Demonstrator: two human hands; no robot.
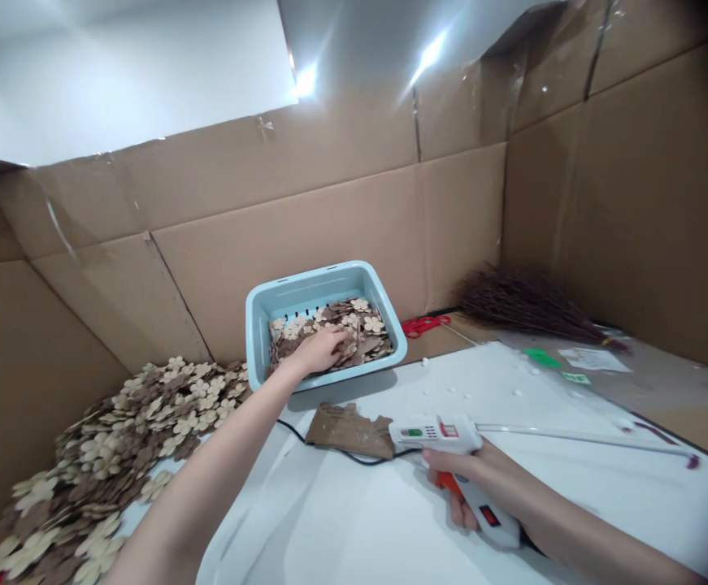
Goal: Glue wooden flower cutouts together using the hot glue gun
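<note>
My left hand (pixel 320 349) reaches into a light blue plastic basket (pixel 260 313) and rests, fingers curled, on the brown and cream flower-shaped wooden pieces (pixel 366 325) inside it. My right hand (pixel 466 479) grips a white hot glue gun (pixel 451 437) with an orange trigger, its nozzle pointing left above the white table (pixel 359 520). A brown cardboard piece (pixel 347 431) lies just left of the nozzle, over the black cord (pixel 354 459).
A big heap of the same flower pieces (pixel 115 455) covers the left of the table. Red scissors (pixel 423 325), a bundle of dark twigs (pixel 524 305) and a thin metal rod (pixel 573 435) lie at the right. Cardboard walls (pixel 329 211) enclose the workspace.
</note>
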